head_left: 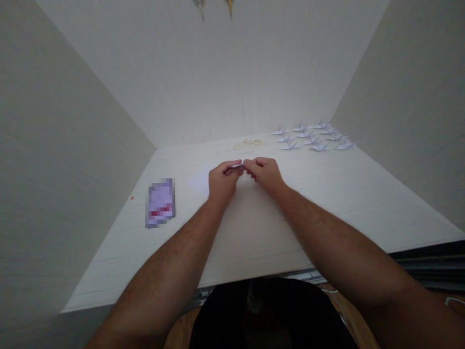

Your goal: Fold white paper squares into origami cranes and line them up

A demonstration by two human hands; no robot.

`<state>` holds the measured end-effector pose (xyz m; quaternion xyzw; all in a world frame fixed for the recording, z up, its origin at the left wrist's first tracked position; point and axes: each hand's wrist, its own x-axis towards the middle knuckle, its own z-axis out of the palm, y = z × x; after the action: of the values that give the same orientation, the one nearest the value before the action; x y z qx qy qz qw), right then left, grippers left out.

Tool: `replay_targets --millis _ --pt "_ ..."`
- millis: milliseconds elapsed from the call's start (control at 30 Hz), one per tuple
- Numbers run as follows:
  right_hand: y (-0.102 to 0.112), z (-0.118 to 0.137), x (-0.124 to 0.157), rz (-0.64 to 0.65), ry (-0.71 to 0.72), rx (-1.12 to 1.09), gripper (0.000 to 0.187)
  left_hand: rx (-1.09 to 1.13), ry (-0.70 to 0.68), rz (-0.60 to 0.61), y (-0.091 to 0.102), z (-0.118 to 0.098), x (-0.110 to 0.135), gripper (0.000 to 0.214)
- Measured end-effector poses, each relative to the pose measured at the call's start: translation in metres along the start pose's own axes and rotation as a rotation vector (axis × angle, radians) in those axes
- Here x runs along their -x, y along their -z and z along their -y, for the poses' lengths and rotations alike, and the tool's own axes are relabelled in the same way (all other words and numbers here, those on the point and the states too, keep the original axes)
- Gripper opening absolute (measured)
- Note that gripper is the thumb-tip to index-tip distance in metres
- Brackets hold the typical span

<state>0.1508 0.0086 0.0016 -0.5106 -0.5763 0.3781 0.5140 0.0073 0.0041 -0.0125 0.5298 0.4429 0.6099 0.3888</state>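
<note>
A small folded piece of pale purple paper (237,166) sits between my two hands, above the middle of the table. My left hand (223,180) pinches it from the left, thumb and fingers closed on its edge. From the other side my right hand (264,172) grips its right end with fingertips pressed together. Much of the paper is hidden by my fingers. A pale lavender patch, seemingly a flat sheet of paper (199,181), lies just left of my left hand.
Several folded paper cranes (311,140) stand in rows at the back right of the white table (254,242). A pixelated purple packet-like item (160,203) lies at the left, near a tiny orange bit (132,198). Panels enclose the back and sides.
</note>
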Motion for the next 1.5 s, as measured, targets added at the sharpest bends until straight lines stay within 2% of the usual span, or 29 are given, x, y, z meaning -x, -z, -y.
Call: replay_targets --millis 100,167,333,400,467,567,733,1100,1500 --pt "0.0 0.0 -0.002 -0.006 -0.075 -0.079 0.025 -0.066 -0.079 0.033 0.0 -0.005 0.003 0.024" --pt "0.0 -0.001 -0.003 -0.015 -0.094 -0.091 0.016 -0.055 -0.059 0.023 -0.001 -0.009 0.005 0.028" --pt "0.0 -0.004 -0.003 0.004 -0.002 0.024 0.011 0.022 0.028 -0.13 -0.003 -0.01 0.003 0.046" --pt "0.0 -0.005 -0.002 0.011 0.035 0.065 0.012 0.023 0.102 -0.089 -0.001 -0.007 0.0 0.035" --pt "0.001 -0.005 -0.002 0.026 0.061 0.095 0.013 -0.012 0.149 0.013 0.001 -0.004 -0.002 0.016" --pt "0.001 -0.006 -0.002 0.037 0.074 0.105 0.013 -0.043 0.127 0.082 0.004 -0.001 -0.002 0.019" --pt "0.002 -0.003 -0.001 0.021 0.104 0.131 0.012 -0.091 0.134 0.095 0.004 -0.001 -0.001 0.018" --pt "0.003 -0.006 0.002 0.036 0.213 0.251 0.011 -0.038 0.261 0.109 0.001 -0.008 -0.002 0.013" --pt "0.005 -0.013 -0.001 0.083 0.462 0.444 0.016 -0.05 0.279 0.091 0.0 -0.007 -0.002 0.012"
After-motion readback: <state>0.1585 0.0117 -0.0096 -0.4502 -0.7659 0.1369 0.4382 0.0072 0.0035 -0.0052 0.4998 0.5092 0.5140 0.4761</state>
